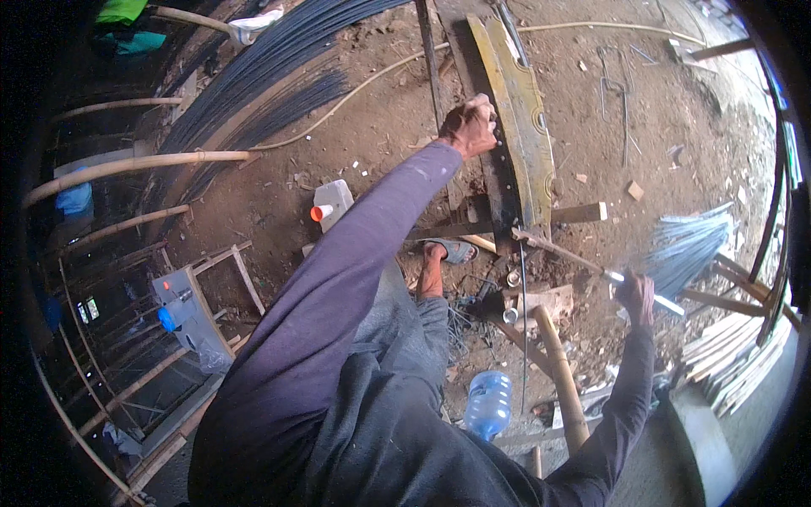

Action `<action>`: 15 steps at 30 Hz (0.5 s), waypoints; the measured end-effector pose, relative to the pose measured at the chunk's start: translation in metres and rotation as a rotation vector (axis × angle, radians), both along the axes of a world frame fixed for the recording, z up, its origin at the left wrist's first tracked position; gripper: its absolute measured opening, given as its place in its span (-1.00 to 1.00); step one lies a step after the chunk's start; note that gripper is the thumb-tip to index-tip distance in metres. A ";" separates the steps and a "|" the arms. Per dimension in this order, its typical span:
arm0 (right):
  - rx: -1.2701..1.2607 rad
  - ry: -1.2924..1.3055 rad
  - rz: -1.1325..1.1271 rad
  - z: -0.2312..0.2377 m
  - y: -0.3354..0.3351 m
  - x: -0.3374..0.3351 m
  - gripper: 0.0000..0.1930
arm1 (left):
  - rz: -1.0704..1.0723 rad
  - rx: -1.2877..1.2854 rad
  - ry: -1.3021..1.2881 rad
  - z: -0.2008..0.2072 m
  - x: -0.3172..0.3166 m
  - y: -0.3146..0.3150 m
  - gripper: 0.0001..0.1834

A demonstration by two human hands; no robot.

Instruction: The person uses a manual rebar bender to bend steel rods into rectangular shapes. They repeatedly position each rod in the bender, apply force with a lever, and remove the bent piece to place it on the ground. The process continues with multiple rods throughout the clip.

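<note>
My left hand (471,127) is closed at the left edge of a long wooden bench (512,127) with a yellowish, worn board on top. What its fingers hold, if anything, is hidden. My right hand (635,297) is wrapped round the silvery handle end of a rebar bending bar (562,251). The bar's rusty head sits at the near end of the bench. Right by that head, a thin dark steel rod (524,329) runs from the bench end toward me. Small studs line the dark plank beside my left hand.
Long steel rods (253,84) lie in a bundle at the far left. Shorter cut rods (693,245) and wooden strips (733,359) are stacked at the right. A blue water jug (488,404) stands near a bamboo pole (559,380). An orange-white cup (321,213) lies left of my arm.
</note>
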State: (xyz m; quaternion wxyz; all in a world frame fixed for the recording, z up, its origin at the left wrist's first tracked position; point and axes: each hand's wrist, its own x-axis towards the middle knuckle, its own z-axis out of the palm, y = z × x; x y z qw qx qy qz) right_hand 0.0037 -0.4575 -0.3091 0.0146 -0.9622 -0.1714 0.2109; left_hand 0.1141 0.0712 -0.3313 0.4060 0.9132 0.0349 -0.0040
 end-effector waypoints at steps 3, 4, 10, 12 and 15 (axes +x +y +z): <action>0.071 -0.087 0.037 0.000 -0.006 -0.005 -0.88 | -0.017 0.143 0.019 0.004 -0.001 -0.001 -0.82; 0.109 -0.084 0.047 0.000 -0.009 -0.005 -0.88 | -0.050 0.225 -0.023 0.004 -0.002 -0.001 -0.82; 0.044 -0.061 0.071 0.002 -0.007 -0.009 -0.86 | 0.017 -0.111 0.043 0.000 -0.001 0.000 -0.85; -0.013 -0.115 0.026 0.005 0.000 -0.015 -0.87 | 0.002 -0.034 0.038 -0.001 -0.001 0.001 -0.85; 0.036 -0.095 -0.043 0.016 0.002 -0.018 -0.93 | -0.010 -0.029 0.028 -0.001 -0.002 0.000 -0.86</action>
